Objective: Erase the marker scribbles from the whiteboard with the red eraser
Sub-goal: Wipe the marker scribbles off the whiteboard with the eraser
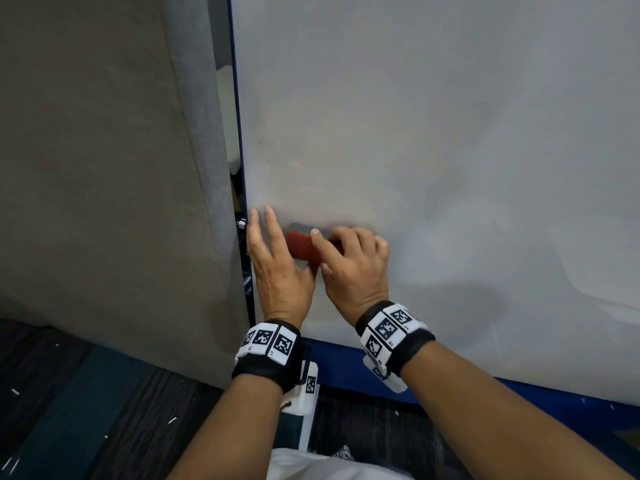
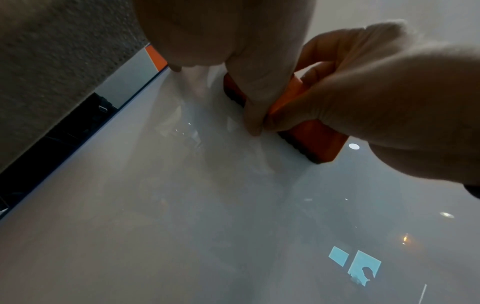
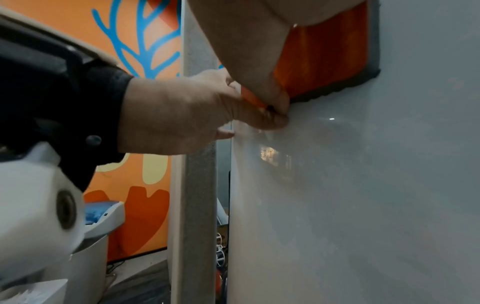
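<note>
The whiteboard [image 1: 433, 133] stands upright in a blue frame. Only faint smears show on it near its lower left. The red eraser [image 1: 299, 245] lies pad-first against the board there. My right hand [image 1: 337, 237] grips it, thumb along one side and fingers curled over the other. In the right wrist view the eraser [image 3: 324, 51] shows its dark felt edge on the board. My left hand [image 1: 273, 237] rests flat on the board just left of the eraser, fingers straight. In the left wrist view its thumb [image 2: 249, 98] touches the eraser [image 2: 311, 139].
A grey fabric partition [image 1: 104, 168] stands close against the board's left edge. The blue bottom rail [image 1: 346, 355] runs below my wrists, above dark carpet [image 1: 86, 393]. Behind the partition are an orange patterned wall [image 3: 130, 30] and a white machine [image 3: 103, 216].
</note>
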Demonstrator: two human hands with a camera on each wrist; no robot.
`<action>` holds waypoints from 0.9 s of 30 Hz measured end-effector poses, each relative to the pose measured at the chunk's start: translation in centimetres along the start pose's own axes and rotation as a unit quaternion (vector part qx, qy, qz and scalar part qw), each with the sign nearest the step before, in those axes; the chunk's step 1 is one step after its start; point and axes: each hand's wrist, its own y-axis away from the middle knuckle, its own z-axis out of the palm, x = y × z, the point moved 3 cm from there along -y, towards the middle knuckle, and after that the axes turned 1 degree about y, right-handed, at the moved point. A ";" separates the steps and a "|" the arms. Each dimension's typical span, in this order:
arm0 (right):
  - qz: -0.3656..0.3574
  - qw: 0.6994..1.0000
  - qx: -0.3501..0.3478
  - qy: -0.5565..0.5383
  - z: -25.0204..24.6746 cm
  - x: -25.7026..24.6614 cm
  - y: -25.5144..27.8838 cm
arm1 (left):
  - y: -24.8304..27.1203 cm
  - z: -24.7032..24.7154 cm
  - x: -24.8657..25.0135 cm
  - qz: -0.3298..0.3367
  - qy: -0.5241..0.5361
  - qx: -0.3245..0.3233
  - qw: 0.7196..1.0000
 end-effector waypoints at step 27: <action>0.075 0.990 0.112 -0.040 -7.1 3.8 -7.4 | 0.2 -0.2 2.6 0.007 -0.058 -0.015 0.998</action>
